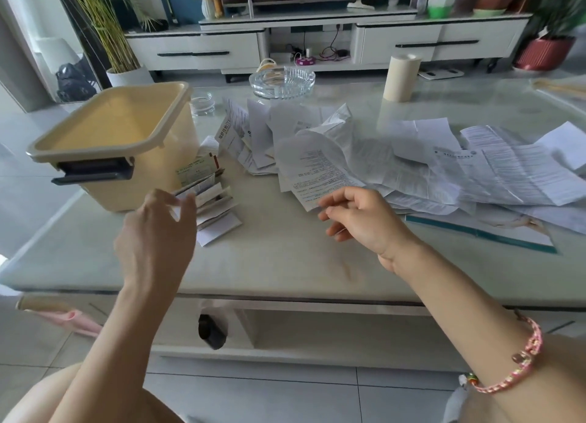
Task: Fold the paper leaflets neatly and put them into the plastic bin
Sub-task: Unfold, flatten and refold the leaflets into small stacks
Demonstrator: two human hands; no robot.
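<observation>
Two grips: left fingers point(185, 210) pinch folded leaflet point(218, 210); right fingers point(336, 198) seemingly pinch printed leaflet point(317, 168), text unreadable.

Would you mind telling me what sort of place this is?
Most likely a home living room: a low coffee table strewn with leaflets, a white TV cabinet with drawers behind it, and a tall potted plant on the tiled floor.

print covers the leaflets point(320, 168); large characters on one folded leaflet point(225, 133); none legible
</observation>
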